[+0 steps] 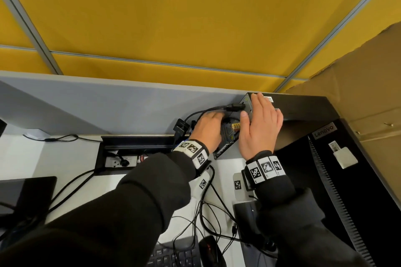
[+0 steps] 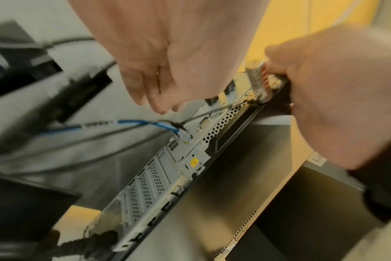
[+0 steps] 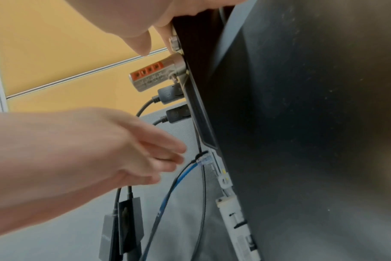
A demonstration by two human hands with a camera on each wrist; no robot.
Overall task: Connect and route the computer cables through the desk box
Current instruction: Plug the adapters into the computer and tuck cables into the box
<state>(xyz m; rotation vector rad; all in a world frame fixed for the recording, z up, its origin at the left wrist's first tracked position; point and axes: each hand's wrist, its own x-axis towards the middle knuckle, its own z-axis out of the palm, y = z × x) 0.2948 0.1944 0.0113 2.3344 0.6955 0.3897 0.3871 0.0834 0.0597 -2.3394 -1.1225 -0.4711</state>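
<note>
Resting flat on the computer case (image 1: 288, 110), the right hand (image 1: 259, 128) keeps its grip spread. Left hand (image 1: 208, 130), fingers loose, reaches beside the plugged blue cable (image 3: 183, 174); a lock (image 3: 156, 74) juts nearby, the desk box (image 1: 121, 154) sits left.

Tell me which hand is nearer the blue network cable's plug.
Left. The left hand has its fingers just beside the clear plug of the blue network cable; the right hand rests higher on the black computer case, above the lock.
</note>
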